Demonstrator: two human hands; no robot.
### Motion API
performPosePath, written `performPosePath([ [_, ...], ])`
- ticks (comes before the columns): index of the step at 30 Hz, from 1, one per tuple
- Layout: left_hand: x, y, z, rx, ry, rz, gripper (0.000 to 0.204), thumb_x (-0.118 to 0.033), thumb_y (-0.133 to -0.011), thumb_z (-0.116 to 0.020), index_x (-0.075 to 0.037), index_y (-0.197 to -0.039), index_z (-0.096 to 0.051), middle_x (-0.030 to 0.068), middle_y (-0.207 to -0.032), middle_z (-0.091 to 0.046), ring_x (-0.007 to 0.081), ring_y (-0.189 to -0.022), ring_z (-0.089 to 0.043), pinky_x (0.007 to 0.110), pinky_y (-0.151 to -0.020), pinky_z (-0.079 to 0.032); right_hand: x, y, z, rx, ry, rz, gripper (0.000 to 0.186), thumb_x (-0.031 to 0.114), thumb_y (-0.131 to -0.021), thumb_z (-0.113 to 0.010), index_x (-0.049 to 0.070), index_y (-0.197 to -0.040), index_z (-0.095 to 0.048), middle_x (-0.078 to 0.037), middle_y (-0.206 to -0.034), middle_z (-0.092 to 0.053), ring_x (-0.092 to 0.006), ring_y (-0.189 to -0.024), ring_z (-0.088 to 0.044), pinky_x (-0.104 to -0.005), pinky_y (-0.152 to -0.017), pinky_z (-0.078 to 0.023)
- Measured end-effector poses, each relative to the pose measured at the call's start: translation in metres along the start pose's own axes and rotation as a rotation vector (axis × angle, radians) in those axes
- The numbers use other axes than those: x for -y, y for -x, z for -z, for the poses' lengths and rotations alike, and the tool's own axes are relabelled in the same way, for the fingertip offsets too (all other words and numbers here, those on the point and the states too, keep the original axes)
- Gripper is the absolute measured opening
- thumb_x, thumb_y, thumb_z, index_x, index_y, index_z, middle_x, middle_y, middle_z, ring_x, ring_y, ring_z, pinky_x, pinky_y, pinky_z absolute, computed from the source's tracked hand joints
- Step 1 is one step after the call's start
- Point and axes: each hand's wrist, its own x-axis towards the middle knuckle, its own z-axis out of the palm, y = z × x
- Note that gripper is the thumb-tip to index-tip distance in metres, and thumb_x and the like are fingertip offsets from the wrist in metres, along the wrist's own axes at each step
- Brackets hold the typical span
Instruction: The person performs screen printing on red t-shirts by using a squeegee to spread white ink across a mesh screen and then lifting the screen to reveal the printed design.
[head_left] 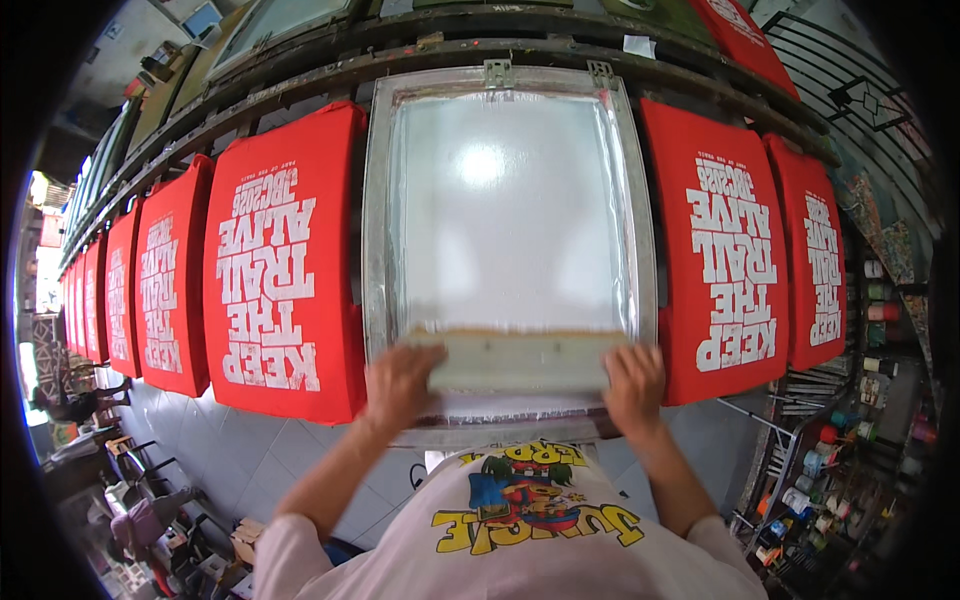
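Observation:
A wide pale squeegee (515, 362) lies across the near end of a screen-printing frame (642, 230). My left hand (403, 378) grips its left end, and my right hand (634, 382) is closed round its right end. Both hands are slightly blurred. Beyond the squeegee, the frame's mesh (510, 210) looks whitish and glossy, with a bright reflection near the top. Metal hinge clamps (498, 75) hold the frame's far edge to a dark rail. Whatever lies under the mesh is hidden.
Red shirts with white print flank the frame, one at left (285, 260) and one at right (715, 250), with several more along the row. A dark rail (300, 92) runs behind. Shelves of paint containers (815, 470) stand at lower right, clutter (150, 520) at lower left.

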Motion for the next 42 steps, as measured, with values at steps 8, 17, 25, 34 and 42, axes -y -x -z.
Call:
performPosePath([
  [8,-0.054,0.08,-0.011,-0.152,-0.044,0.026,0.047,-0.013,-0.057,-0.082,-0.01,-0.104,-0.077,0.0037,-0.113,-0.076,0.0209,-0.094,-0.072,0.034,-0.08,-0.057,0.024,0.085,0.002,-0.104,0.082,0.025,0.015,0.014,-0.09,-0.06,0.008,-0.098,-0.072,-0.003,-0.097,-0.069,-0.0214,-0.086,-0.062,-0.0426,-0.084,-0.043],
  [17,-0.053,0.107,-0.014,-0.08,-0.052,0.04,0.046,-0.015,-0.059,-0.076,-0.012,-0.106,-0.078,0.0012,-0.116,-0.076,0.0178,-0.1,-0.071,0.031,-0.081,-0.056,0.035,0.095,-0.006,-0.17,0.074,0.019,0.007,0.008,-0.088,-0.066,0.01,-0.088,-0.073,-0.003,-0.096,-0.072,-0.0213,-0.081,-0.063,-0.0386,-0.078,-0.042],
  [25,0.06,-0.085,-0.034,-0.218,-0.062,-0.022,0.059,0.001,-0.058,-0.071,-0.012,-0.115,-0.072,0.005,-0.121,-0.073,0.0266,-0.106,-0.068,0.044,-0.086,-0.056,-0.046,-0.104,-0.061,-0.284,0.102,0.092,0.012,0.003,-0.087,-0.062,0.005,-0.095,-0.072,-0.008,-0.094,-0.071,-0.0281,-0.084,-0.063,-0.044,-0.076,-0.044],
  [34,0.146,-0.359,0.043,0.088,-0.301,0.251,0.048,-0.05,-0.07,-0.088,-0.02,-0.107,-0.079,0.0104,-0.094,-0.076,0.0319,-0.096,-0.072,0.043,-0.088,-0.056,-0.137,-0.379,-0.041,-0.005,0.165,0.08,0.03,0.025,-0.076,-0.084,0.011,-0.101,-0.075,-0.013,-0.1,-0.074,-0.0313,-0.101,-0.068,-0.046,-0.094,-0.045],
  [42,0.155,-0.36,0.024,-0.173,-0.26,0.107,0.043,-0.048,-0.072,-0.087,-0.017,-0.101,-0.079,0.013,-0.105,-0.075,0.0342,-0.1,-0.071,0.046,-0.089,-0.055,-0.125,-0.377,-0.052,-0.091,0.144,0.017,0.025,0.022,-0.075,-0.084,0.01,-0.094,-0.072,-0.011,-0.099,-0.072,-0.0296,-0.104,-0.067,-0.045,-0.092,-0.044],
])
